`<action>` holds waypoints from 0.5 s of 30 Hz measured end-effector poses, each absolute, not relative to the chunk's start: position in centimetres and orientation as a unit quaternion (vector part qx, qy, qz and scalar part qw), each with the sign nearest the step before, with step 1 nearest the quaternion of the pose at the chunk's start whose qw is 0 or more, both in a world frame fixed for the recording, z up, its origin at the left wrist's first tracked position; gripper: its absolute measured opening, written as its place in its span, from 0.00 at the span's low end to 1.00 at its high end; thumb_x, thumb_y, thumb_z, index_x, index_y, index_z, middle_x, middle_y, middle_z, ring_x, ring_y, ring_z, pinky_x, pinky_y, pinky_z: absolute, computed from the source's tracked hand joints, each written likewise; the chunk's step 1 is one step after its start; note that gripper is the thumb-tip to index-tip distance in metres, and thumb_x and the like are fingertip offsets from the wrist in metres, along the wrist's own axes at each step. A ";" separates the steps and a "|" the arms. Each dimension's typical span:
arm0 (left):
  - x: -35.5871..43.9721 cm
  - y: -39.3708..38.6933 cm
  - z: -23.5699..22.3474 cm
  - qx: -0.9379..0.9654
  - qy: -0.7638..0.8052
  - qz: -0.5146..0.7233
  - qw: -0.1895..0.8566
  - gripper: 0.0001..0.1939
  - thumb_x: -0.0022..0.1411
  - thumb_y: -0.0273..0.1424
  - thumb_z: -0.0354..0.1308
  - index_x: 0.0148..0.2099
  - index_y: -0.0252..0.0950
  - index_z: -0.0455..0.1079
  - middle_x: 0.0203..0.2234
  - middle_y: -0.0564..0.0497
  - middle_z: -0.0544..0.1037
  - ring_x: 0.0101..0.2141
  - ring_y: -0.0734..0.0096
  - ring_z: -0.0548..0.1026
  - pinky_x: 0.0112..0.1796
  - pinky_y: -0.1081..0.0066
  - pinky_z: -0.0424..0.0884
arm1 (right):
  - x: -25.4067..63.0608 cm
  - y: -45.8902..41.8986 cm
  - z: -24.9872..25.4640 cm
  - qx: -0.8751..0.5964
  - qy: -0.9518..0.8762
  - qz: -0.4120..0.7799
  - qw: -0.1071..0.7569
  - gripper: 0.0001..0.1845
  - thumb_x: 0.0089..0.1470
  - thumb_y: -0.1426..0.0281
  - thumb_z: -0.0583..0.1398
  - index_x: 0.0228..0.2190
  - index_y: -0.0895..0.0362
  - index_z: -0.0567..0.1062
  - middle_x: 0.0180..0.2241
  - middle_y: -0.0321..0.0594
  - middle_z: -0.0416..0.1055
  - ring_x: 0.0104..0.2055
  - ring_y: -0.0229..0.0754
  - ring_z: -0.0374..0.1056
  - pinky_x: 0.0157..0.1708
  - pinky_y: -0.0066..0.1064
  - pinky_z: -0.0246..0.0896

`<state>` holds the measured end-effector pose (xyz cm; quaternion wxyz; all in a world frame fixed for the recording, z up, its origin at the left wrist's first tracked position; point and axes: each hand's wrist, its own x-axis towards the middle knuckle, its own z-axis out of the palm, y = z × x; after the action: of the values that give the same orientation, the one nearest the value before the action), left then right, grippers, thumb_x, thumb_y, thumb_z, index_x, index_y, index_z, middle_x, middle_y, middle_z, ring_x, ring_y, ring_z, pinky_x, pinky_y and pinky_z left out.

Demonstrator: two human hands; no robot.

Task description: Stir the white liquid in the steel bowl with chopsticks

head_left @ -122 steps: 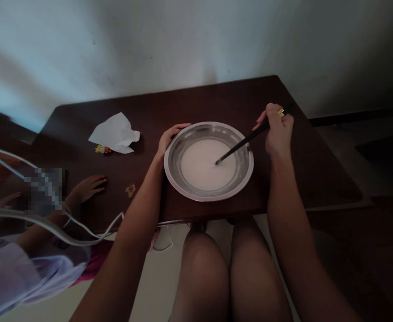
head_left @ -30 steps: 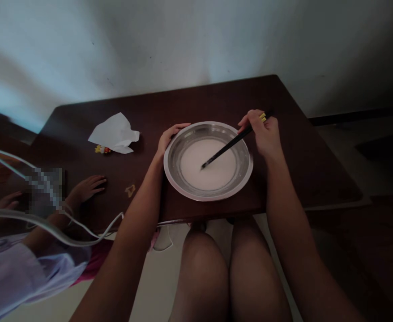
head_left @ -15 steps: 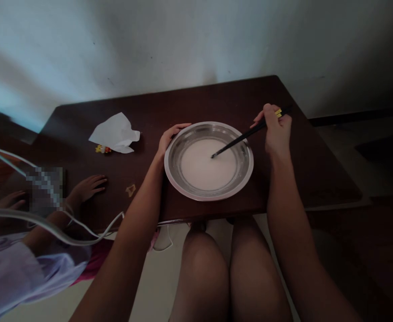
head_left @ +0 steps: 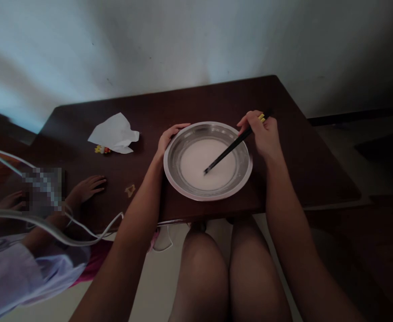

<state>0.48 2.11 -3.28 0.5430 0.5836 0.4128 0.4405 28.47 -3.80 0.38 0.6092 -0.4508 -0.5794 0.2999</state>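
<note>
A wide metal bowl [head_left: 171, 181] rests near the front edge of the dark table, holding a milky white liquid [head_left: 196, 156]. My left hand [head_left: 168, 137] grips the bowl's left rim, fingers curled around its far side. In my right hand [head_left: 262, 133], above the bowl's right edge, is a pair of black chopsticks [head_left: 232, 146] with yellow bands. They slant down to the left, and their tips meet the liquid left of the bowl's middle. Some white liquid clings near the tips.
A crumpled white paper [head_left: 113, 133] lies on the table [head_left: 196, 100] at the left, beside a small yellow-and-red toy figure [head_left: 101, 149]. A small tan piece [head_left: 130, 191] is nearer. At far left another person's hand [head_left: 88, 188] rests on the table; white cables [head_left: 65, 241] cross there.
My right hand has moved left and slightly down, carrying the chopstick tips left and nearer to me through the liquid. My left hand stays on the bowl's rim.
</note>
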 end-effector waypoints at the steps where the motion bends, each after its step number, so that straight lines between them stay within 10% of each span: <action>1: 0.5 2.1 -3.3 0.583 0.413 0.441 0.542 0.18 0.55 0.31 0.48 0.43 0.36 0.76 0.45 0.47 0.80 0.49 0.59 0.74 0.51 0.61 0.69 | 28.5 -3.8 0.4 -0.450 -0.580 0.296 0.611 0.24 0.55 0.49 0.56 0.21 0.55 0.73 0.19 0.33 0.66 0.24 0.34 0.68 0.29 0.30 0.65; 15: 0.6 1.9 -3.0 0.584 0.424 0.434 0.539 0.18 0.55 0.32 0.48 0.43 0.35 0.76 0.44 0.46 0.80 0.50 0.58 0.74 0.52 0.60 0.69 | 28.5 -3.9 0.6 -0.467 -0.524 0.269 0.659 0.26 0.53 0.47 0.56 0.18 0.54 0.69 0.19 0.33 0.65 0.22 0.34 0.66 0.25 0.29 0.64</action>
<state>0.62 1.86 -2.99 0.5390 0.5844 0.4239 0.4339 28.46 -3.87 0.56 0.6592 -0.4672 -0.5243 0.2690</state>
